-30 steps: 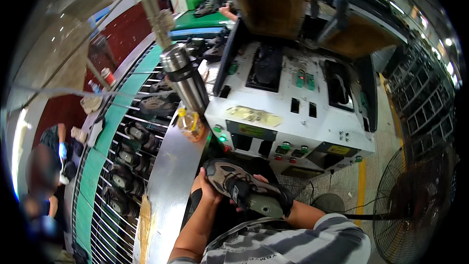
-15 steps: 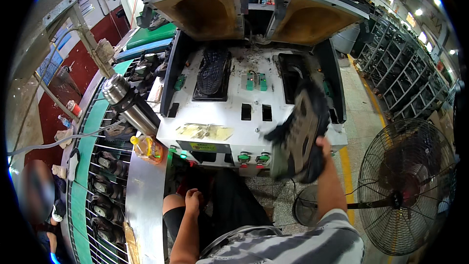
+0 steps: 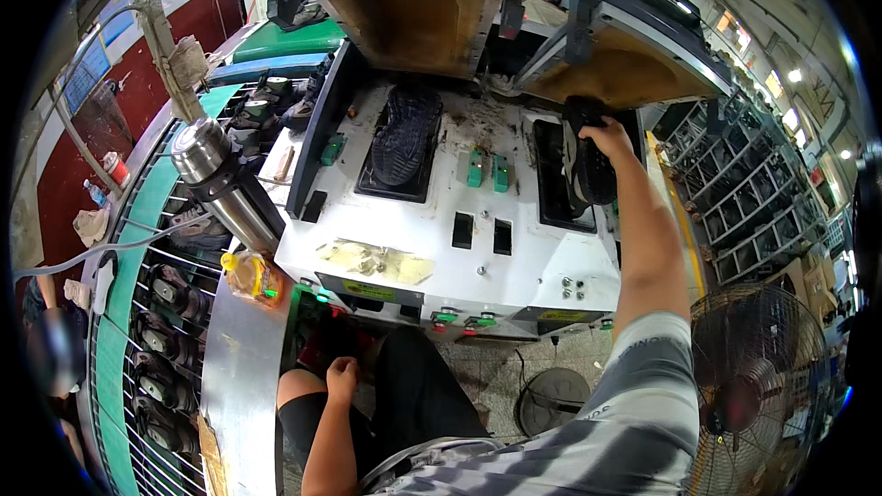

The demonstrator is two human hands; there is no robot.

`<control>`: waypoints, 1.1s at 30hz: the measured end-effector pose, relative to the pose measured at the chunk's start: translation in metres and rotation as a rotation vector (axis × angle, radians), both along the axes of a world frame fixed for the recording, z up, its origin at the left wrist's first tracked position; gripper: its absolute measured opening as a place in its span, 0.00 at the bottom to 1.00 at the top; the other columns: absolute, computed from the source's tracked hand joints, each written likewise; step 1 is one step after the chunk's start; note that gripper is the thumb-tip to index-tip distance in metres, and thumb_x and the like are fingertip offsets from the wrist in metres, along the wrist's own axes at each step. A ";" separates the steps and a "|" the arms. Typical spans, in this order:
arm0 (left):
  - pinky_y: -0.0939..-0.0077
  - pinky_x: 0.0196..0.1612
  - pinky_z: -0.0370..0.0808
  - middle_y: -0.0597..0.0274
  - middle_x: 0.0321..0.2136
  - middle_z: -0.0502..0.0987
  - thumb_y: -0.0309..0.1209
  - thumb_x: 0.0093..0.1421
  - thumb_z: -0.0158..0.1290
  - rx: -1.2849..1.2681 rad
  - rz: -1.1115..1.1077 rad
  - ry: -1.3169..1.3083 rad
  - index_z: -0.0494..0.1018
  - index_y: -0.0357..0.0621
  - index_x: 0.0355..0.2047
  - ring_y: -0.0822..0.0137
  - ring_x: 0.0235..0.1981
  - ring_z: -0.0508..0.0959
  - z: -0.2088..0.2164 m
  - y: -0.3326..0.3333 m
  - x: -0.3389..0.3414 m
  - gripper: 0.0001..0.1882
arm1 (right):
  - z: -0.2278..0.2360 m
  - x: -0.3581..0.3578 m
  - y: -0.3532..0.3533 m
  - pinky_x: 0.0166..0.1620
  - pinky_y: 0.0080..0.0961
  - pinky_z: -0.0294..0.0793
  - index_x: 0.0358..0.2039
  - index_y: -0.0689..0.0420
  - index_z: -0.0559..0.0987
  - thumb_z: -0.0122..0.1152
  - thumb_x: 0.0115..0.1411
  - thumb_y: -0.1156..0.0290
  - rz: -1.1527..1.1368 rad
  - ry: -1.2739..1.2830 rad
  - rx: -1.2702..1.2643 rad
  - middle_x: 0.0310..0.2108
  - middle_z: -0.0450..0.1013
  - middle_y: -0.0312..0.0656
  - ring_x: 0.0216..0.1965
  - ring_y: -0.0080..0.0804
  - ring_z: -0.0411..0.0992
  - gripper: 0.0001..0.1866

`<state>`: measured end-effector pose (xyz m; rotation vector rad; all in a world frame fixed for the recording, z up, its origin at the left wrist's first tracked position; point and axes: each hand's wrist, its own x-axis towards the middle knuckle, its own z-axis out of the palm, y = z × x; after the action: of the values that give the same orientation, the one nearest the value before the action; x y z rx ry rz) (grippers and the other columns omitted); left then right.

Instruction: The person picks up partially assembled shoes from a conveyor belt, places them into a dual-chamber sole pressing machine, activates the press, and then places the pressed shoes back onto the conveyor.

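Note:
At the machine's right-hand recess (image 3: 551,207), my right hand (image 3: 608,140) is shut on a dark shoe (image 3: 588,174). The shoe is tipped on its side over the recess, its black sole turned up and to the right. In the left-hand recess another shoe (image 3: 401,138) lies sole up, with a patterned dark tread. My left hand (image 3: 343,377) rests by my thigh, fingers curled with nothing visible in them. Above the recesses, the left lid (image 3: 404,23) and right lid (image 3: 634,60) stand raised, showing brown hollowed pads.
A steel flask (image 3: 225,184) and a bottle of orange liquid (image 3: 253,277) stand left of the machine. Beyond them runs a rack (image 3: 170,340) with several shoes. At the right are a large fan (image 3: 753,386) and metal racks (image 3: 735,174). Another person is at the far left.
My right hand has carried the shoe forward from the machine's front edge to the right recess, and the shoe has turned over. The view has shifted; my left hand stays by my thigh.

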<state>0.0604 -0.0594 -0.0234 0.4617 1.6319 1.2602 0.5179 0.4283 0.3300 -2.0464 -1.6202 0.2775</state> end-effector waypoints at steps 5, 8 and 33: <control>0.79 0.25 0.69 0.61 0.22 0.76 0.25 0.57 0.50 -0.053 -0.056 0.051 0.75 0.34 0.34 0.72 0.21 0.73 -0.012 -0.007 0.001 0.07 | -0.054 0.002 0.022 0.59 0.36 0.66 0.64 0.49 0.66 0.64 0.40 0.46 -0.016 -0.142 -0.202 0.61 0.65 0.53 0.60 0.45 0.66 0.48; 0.78 0.28 0.71 0.61 0.23 0.77 0.25 0.57 0.51 -0.090 -0.125 0.171 0.76 0.33 0.34 0.72 0.23 0.75 -0.007 -0.005 0.003 0.08 | -0.050 -0.025 -0.018 0.59 0.40 0.66 0.64 0.46 0.66 0.59 0.48 0.43 -0.074 -0.225 -0.158 0.61 0.64 0.54 0.60 0.47 0.65 0.43; 0.61 0.45 0.72 0.47 0.34 0.79 0.36 0.65 0.43 0.346 -0.752 0.572 0.77 0.41 0.39 0.48 0.40 0.78 0.070 0.113 0.161 0.15 | -0.313 0.103 -0.380 0.23 0.32 0.58 0.19 0.54 0.71 0.49 0.64 0.52 -0.200 0.843 -0.032 0.18 0.66 0.40 0.19 0.32 0.61 0.22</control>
<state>0.2210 0.0540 0.0462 1.5992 1.4389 0.8513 0.6205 0.0485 0.0171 -1.7225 -0.8870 0.9422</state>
